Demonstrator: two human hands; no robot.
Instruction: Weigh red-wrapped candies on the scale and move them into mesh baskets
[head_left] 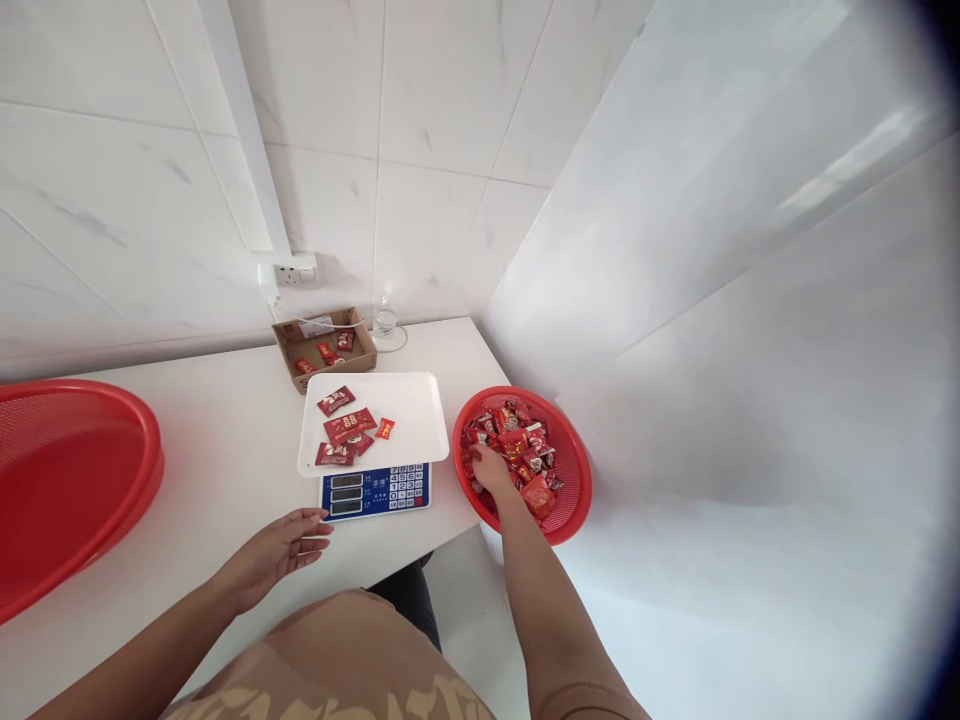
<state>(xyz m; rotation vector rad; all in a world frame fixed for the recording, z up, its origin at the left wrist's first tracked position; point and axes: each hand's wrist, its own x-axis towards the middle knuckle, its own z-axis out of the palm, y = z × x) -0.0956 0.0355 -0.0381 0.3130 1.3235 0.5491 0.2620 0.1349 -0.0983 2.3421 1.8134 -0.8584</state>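
Note:
My right hand (489, 468) reaches down into a red mesh basket (574, 470) at the right. Its fingertips are among red-wrapped sweets (514, 443), so any grip on one is hidden. My left hand (281, 552) hovers at the front left corner of a digital scale (375, 492), fingers stretched out, nothing in them. The scale's white tray (412, 440) carries several dark red packets (350, 426) and one small bright red sweet (385, 428).
Behind the tray stands a cardboard box (289, 350) with a few red packets inside. A clear bottle (385, 318) and a white cable are near the wall socket (289, 275). At the left is a large red basket (142, 440). A pale panel (675, 350) rises on the right.

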